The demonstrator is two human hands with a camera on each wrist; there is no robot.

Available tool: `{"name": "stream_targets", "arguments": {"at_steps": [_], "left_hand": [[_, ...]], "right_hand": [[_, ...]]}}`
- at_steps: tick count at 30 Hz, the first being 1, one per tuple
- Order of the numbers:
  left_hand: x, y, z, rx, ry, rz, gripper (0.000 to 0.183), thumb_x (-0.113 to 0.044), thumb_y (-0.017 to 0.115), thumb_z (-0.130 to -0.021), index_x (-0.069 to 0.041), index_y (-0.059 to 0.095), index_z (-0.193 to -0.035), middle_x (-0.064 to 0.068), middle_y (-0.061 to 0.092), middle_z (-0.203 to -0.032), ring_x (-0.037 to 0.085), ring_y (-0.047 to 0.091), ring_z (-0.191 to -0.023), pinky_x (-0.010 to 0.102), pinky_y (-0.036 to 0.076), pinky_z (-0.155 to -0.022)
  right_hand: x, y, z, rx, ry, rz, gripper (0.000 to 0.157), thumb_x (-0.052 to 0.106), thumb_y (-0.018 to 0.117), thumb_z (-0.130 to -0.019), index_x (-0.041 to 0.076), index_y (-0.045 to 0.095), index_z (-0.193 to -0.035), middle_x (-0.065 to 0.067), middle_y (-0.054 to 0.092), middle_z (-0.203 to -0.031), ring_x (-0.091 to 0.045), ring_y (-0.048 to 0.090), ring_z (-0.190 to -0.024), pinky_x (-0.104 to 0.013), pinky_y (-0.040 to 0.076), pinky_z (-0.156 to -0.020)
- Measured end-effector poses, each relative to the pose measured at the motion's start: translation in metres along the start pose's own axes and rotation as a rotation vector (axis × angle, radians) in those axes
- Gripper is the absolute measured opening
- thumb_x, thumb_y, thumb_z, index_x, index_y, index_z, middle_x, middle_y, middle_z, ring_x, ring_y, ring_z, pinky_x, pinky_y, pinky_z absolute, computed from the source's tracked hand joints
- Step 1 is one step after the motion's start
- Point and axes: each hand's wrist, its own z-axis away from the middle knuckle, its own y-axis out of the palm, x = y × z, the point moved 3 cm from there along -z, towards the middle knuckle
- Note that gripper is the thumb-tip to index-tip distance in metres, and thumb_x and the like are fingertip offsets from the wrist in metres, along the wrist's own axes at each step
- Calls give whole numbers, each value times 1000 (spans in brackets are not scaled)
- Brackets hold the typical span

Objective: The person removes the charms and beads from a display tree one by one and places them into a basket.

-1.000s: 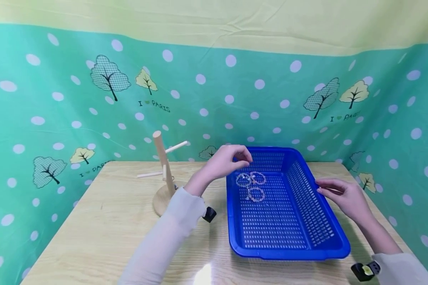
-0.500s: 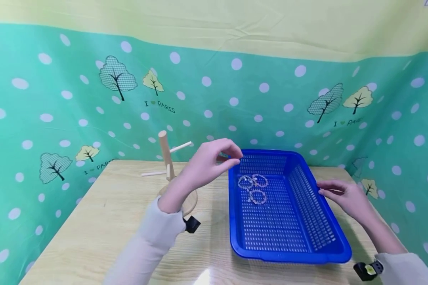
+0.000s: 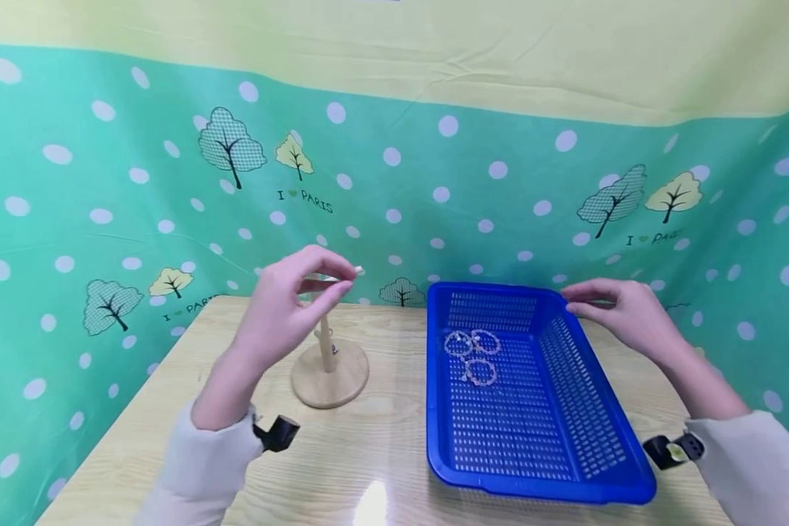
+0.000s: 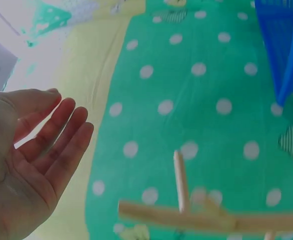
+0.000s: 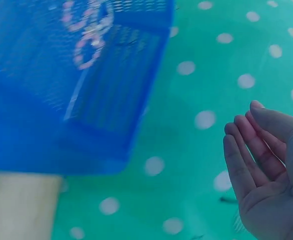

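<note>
My left hand (image 3: 296, 310) hovers in front of the wooden peg stand (image 3: 332, 376), hiding most of its upper post and pegs. Fingers and thumb are loosely bent with nothing between them, as the left wrist view shows of the left hand (image 4: 39, 160). There the stand's post (image 4: 161, 216) and a peg (image 4: 181, 182) pass below it. My right hand (image 3: 624, 318) is near the far right corner of the blue plastic basket (image 3: 437, 409). In the right wrist view the right hand (image 5: 266, 165) is empty, fingers relaxed, apart from the basket (image 5: 101, 155).
Three beaded bracelets lie in the basket's far left part: a pale bracelet (image 3: 448, 349), a pink bracelet (image 3: 498, 343) and a nearer pink bracelet (image 3: 494, 375). The wooden table (image 3: 375, 438) ends at a dotted green curtain (image 3: 427, 190). Small trinkets (image 3: 334, 350) show beside the stand's post.
My left hand has moved left from over the basket to in front of the stand. The right hand has shifted from the basket's right rim toward its far corner. The bracelets lie as before.
</note>
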Motion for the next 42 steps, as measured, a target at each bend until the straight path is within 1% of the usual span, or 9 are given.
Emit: {"name": "stream_targets", "arguments": {"at_steps": [3,6,10,13,15,23,32,37,42], "left_hand": [[8,-15,7,-44,-39,-25,12,3,71,-88,-2,70,-99,7,73,-96,6,68,-92,16,59,-80],[19,-27,16,-74,-81,-53,12,2,70,-90,-3,70,-100,8,72,-97,-3,64,-92,12,57,-80],[33,-37,26,-90,-137,-80,11,0,68,-92,-2,69,-103,10,71,-99,-8,62,-91,8,55,-80],[45,-42,32,-103,-175,-89,11,-1,67,-93,0,69,-104,11,71,-100,-9,61,-91,8,54,-80],[53,-44,36,-107,-201,-93,11,-2,67,-94,0,68,-104,12,71,-99,-10,61,-91,7,54,-80],[85,-44,54,-85,-305,-101,11,-9,66,-96,-3,69,-105,13,70,-101,-9,60,-92,8,54,-82],[112,-39,70,-84,-361,-103,14,-9,67,-95,-1,69,-106,14,72,-104,-5,62,-93,11,56,-82],[124,-34,77,-78,-416,-92,17,-10,67,-96,1,68,-109,16,71,-107,4,64,-97,10,55,-83],[133,-32,84,-86,-458,-97,16,-11,67,-96,-1,69,-108,16,71,-107,-1,61,-96,9,54,-83]], "right_hand": [[19,1,-17,16,-33,-21,29,25,67,-97,7,71,-119,-19,72,-116,16,61,-93,-1,47,-75],[41,11,-33,39,-51,-57,30,25,67,-97,7,71,-120,-17,72,-118,-8,71,-102,-1,47,-78],[71,35,-57,71,-57,-125,29,24,68,-96,7,71,-120,-15,72,-119,-29,68,-112,-18,55,-89],[94,59,-74,95,-40,-200,29,21,69,-95,7,71,-120,-13,73,-119,-28,68,-113,-37,56,-97],[108,77,-86,114,-17,-260,29,20,69,-95,7,71,-120,-13,72,-120,-27,68,-113,-43,55,-99],[143,148,-115,167,104,-359,28,21,71,-94,10,72,-119,-9,71,-123,-25,66,-114,-42,54,-100],[165,201,-131,210,224,-430,22,19,74,-91,12,76,-112,-8,72,-112,-21,67,-99,-28,56,-80],[176,226,-135,301,263,-481,22,17,75,-90,10,75,-111,-9,73,-111,-19,68,-98,-30,59,-87],[183,247,-133,414,267,-512,26,13,76,-88,7,73,-113,-11,73,-113,-25,69,-104,-33,59,-93]]}}
